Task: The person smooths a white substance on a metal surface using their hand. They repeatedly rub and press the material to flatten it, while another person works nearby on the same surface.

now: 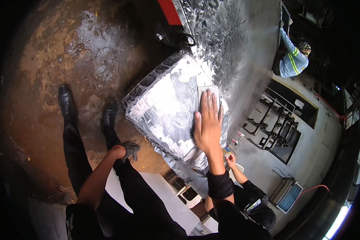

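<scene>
My right hand (207,124) is bare and dusty. It lies with fingers stretched over a grey sanding block (203,89), thumb and little finger at its sides, pressing it to a panel (164,100). The panel is boxy, with dark sides and a top smeared with white powder or paste, thin in places. Most of the block is hidden under my fingers. My left hand (130,151), in a dark grey glove, hangs by my knee, away from the panel. Its fingers are loosely apart and nothing shows in them.
A dark tread-patterned surface (224,36) with white dust adjoins the panel. A co-worker in black (248,200) is close on the right; another in a blue reflective shirt (294,62) stands farther off. Metal parts (274,126) hang on a wall. The floor (40,132) is stained brown.
</scene>
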Demonstrator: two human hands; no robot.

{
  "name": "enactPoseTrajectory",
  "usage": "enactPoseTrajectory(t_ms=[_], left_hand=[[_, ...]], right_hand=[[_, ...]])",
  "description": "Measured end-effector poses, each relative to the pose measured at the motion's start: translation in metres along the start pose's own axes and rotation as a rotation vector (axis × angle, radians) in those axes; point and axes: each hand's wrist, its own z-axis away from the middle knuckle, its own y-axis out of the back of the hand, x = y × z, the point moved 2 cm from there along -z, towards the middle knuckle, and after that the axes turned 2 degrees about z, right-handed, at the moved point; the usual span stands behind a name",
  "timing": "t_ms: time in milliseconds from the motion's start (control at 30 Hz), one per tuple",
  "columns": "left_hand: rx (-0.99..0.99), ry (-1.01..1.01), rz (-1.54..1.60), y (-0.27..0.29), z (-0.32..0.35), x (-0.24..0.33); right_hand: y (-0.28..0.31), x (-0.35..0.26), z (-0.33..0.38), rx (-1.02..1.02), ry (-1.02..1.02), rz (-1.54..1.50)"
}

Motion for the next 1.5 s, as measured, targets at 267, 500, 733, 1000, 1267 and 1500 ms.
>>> enactPoseTrajectory(t_ms=[267,500,733,1000,1267,1500], left_hand=[[-0.068,0.271,0.334,0.018,-0.012,0.020],[0.040,0.297,0.505,-0.009,-0.015,-0.012],[-0.005,0.280,0.573,-0.018,-0.028,-0.050],[-0.033,0.317,0.401,0.004,-0.019,0.009],[-0.086,0.635,0.424,0.071,-0.014,0.096],[-0.125,0.684,0.434,0.086,-0.013,0.118]], right_hand=[[0.012,0.009,-0.048,-0.049,0.041,0.061],[0.000,0.003,-0.029,-0.021,0.086,0.052],[0.001,0.013,0.009,-0.153,0.111,-0.011],[-0.004,0.003,-0.020,-0.015,0.107,0.017],[-0.017,0.013,0.033,0.054,-0.078,-0.198],[-0.019,0.023,0.023,0.134,-0.006,-0.271]])
